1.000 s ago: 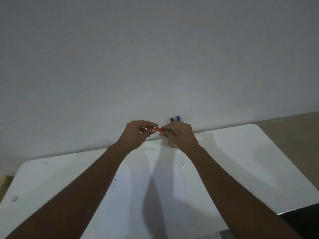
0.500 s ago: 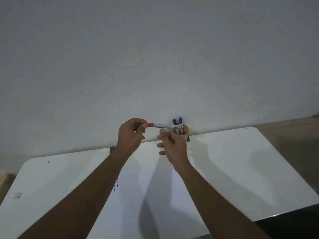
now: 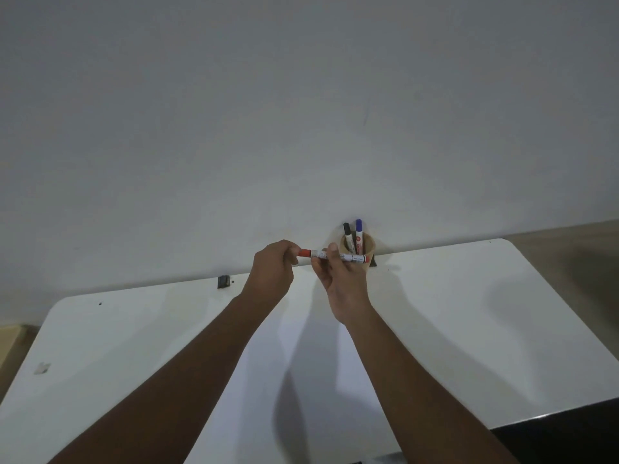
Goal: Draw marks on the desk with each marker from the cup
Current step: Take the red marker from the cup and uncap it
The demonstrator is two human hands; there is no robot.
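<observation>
the red marker [image 3: 335,256] is held level above the far edge of the white bench [image 3: 469,329], out of the cup and gripped at both ends. the left hand [image 3: 273,272] is closed around its red cap, and the right hand [image 3: 341,279] pinches the white barrel between thumb and fingers, so both hands are clamped on the same marker, near each other but not touching. the cap looks seated; i judge the step in hand is pulling it off.

the tan cup [image 3: 366,246] stands at the back of the bench against the wall, just behind the right hand, with a black marker [image 3: 348,234] and a blue marker [image 3: 359,231] upright inside it.

no marks can be seen on the visible part of the bench, though the forearms cover a fair strip of it, so whether any colour has been used is not clear. on what shows, red is not yet drawn with, and black and blue wait in the cup. most of the task appears to be left.
</observation>
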